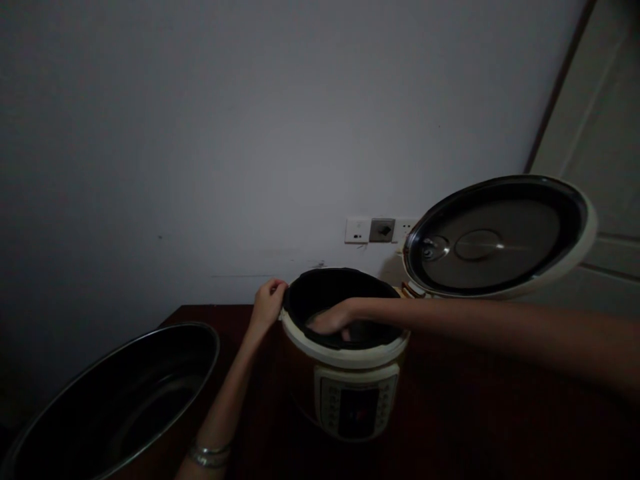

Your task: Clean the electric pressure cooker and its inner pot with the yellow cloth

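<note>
An electric pressure cooker with a pale rim and a front control panel stands on the dark table. Its round lid is swung up to the right, showing the metal inner side. At the cooker's left edge, my left hand is closed, its fingertips curled on the rim. My right hand reaches down inside the dark cooker opening from the right. Its fingertips are mostly hidden there, and whether they hold anything does not show. A large dark pot appears close by at lower left.
Behind the cooker, a pale wall carries sockets and a grey switch plate. A light door with a dark frame stands at right. The dark red table meets the wall. The room is dim.
</note>
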Tool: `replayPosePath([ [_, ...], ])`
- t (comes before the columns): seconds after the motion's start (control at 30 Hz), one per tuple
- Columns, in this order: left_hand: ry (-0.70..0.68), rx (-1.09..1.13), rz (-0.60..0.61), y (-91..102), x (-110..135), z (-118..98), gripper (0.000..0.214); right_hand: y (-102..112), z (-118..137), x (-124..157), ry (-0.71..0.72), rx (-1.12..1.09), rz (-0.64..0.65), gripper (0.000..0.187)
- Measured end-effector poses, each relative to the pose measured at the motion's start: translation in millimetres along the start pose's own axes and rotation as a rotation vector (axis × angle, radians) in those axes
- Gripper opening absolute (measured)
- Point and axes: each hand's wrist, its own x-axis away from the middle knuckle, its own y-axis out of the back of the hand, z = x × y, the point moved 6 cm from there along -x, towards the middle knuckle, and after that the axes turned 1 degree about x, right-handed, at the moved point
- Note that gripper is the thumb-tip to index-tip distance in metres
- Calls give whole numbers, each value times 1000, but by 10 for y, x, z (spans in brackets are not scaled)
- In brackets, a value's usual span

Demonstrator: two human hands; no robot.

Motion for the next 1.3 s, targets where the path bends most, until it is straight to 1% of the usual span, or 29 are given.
replayPosePath([
  [0.03,0,1,3,-2,2,1,24,24,63,-13,-1,-96,-29,21],
  [0.1,9,-1,8,-7,4,8,24,120,198,-27,22,-387,-121,25],
  [0.17,20,9,5,-4,2,16,26,244,322,-31,67,-627,-226,24],
  [0.2,24,14,2,-2,0,18,27,295,370,-35,81,-687,-266,21],
  [0.27,19,16,-6,8,-2,15,28,373,426,-39,96,-728,-360,17],
  [0.33,11,5,-12,19,0,7,30,386,430,-31,93,-682,-443,15],
  [0.4,10,4,-22,30,5,3,31,324,419,-1,103,-555,-468,18],
  [0.5,33,26,-52,47,8,8,34,170,410,132,179,-348,-399,30],
  [0.6,61,47,-66,46,2,20,41,105,376,421,234,-163,-339,40],
  [0.67,62,52,-72,43,-3,19,44,102,321,644,195,-21,-274,48],
  [0.73,59,58,-75,40,-3,14,45,96,242,825,102,79,-179,52],
  [0.8,61,67,-72,35,2,11,45,86,186,919,23,110,-131,52],
  [0.83,65,70,-70,33,4,11,45,80,177,922,1,87,-142,51],
  [0.93,71,59,-68,32,7,15,44,25,230,755,11,-130,-238,40],
  [1.03,66,38,-70,37,5,24,45,-42,365,429,88,-441,-297,22],
  [1.13,61,44,-73,44,6,33,47,-5,493,128,163,-679,-369,15],
  [1.23,68,66,-74,46,10,38,48,41,518,-8,171,-765,-411,18],
  [1.3,70,70,-69,43,8,34,49,34,479,31,161,-740,-398,23],
])
